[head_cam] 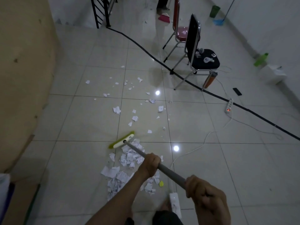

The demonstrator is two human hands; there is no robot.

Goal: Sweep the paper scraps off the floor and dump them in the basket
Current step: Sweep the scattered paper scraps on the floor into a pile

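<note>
A broom with a grey handle (168,172) and a green and white head (122,140) rests on the tiled floor. My left hand (151,164) grips the handle at mid-length. My right hand (204,194) grips it higher, nearer my body. A heap of white paper scraps (128,159) lies just behind the broom head, reaching toward my feet. Several loose scraps (134,118) lie scattered farther out across the tiles. A small yellow scrap (161,183) sits by the heap. A green basket (214,11) stands far off by the back wall.
A black cable (178,75) runs diagonally across the floor. Two chairs (199,54) stand behind it, with a bottle (210,79) beside one. A white power strip (228,105) and its cord lie at right, another strip (175,203) by my feet. A beige wall (24,78) is at left.
</note>
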